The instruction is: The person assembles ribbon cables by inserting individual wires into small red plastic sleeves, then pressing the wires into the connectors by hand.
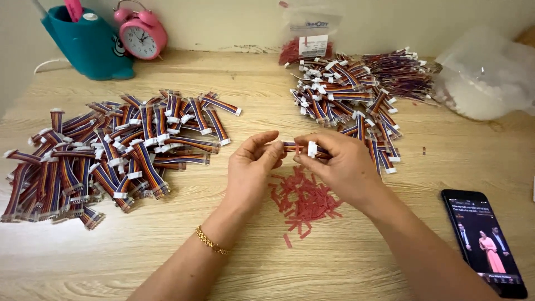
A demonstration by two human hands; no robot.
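While pinched between left hand (252, 164) and right hand (341, 167) above the red scrap pile (304, 202), ribbon cable (291, 146) best kept taut; grip close to white connector (312, 148), clear of the surface (334, 256).

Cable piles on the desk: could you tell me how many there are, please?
2: the left pile lies beside the left hand; the right pile lies beyond the right hand.

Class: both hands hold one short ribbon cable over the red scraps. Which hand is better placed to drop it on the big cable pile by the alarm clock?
Probably the left hand: it pinches the cable and is nearer that pile.
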